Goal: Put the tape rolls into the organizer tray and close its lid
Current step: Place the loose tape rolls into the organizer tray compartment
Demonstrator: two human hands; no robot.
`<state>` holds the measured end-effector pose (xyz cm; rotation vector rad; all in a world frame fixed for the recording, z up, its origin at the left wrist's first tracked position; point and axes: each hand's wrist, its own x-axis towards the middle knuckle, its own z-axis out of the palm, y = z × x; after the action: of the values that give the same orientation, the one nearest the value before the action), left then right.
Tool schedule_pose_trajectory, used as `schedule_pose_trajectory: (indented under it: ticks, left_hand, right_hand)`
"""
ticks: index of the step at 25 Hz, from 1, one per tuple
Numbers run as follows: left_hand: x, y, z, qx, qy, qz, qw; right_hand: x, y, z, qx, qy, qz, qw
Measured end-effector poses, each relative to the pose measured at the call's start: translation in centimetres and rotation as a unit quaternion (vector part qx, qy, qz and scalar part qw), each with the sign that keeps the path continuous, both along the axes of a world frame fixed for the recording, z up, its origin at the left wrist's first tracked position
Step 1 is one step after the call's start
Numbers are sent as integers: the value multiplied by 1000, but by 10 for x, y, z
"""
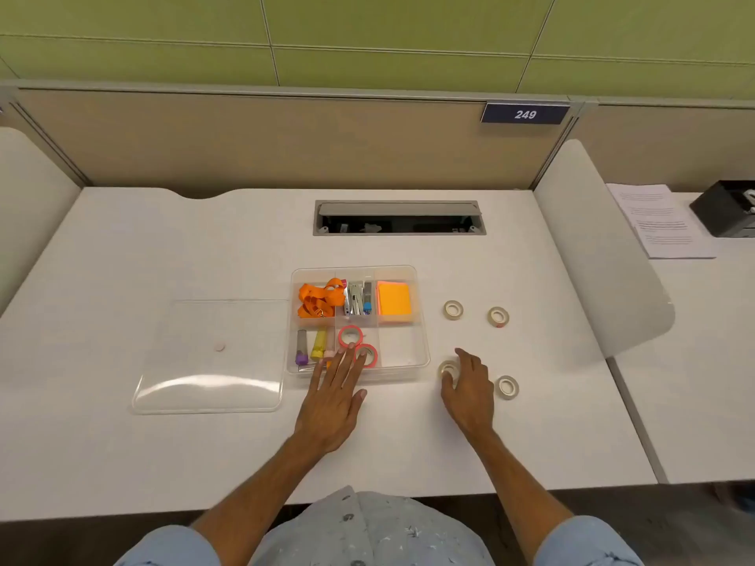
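Note:
The clear organizer tray (423, 353) sits mid-desk with its clear lid (208, 361) lying flat to its left. Two pink tape rolls (350, 336) (367, 355) lie in the tray's front middle compartment. My left hand (333, 402) is flat with fingers spread, its fingertips over the tray's front edge by the pink rolls, holding nothing. Right of the tray, several white tape rolls lie on the desk. My right hand (470, 388) curls its fingers around the nearest white roll (447, 367). Others sit at the back (453, 310) (498, 316) and front right (507, 387).
The tray also holds an orange lanyard (320, 298), staplers (356, 298), orange sticky notes (393, 300) and markers (318, 343). A cable slot (398, 218) opens in the desk behind. A white divider (600, 247) bounds the right side, with papers (657, 220) beyond.

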<state>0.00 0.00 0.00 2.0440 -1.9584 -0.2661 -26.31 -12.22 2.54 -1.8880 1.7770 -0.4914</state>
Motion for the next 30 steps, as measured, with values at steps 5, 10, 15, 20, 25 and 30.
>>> schedule_pose_trajectory:
  ticks: [5,10,15,20,25,30]
  left_hand:
    - [4,3,-3,9,-21,1,1000]
    - [7,1,-8,2,-14,5,1000]
    - [8,3,-12,-9,-16,12,1000]
    - [12,2,-16,-13,-16,6,1000]
    - [19,7,-21,-14,-21,1,1000]
    - [19,7,-19,-17,-18,2,1000]
  right_hand:
    - [0,-3,-1,15,94,47,994]
    - [6,-17,8,-15,76,-6,997]
    - [34,-29,35,-123,-2,82,989]
    - [64,-20,18,-109,74,235,963]
    - [62,-15,18,-125,39,202,971]
    - [29,-24,32,-167,-31,73,983]
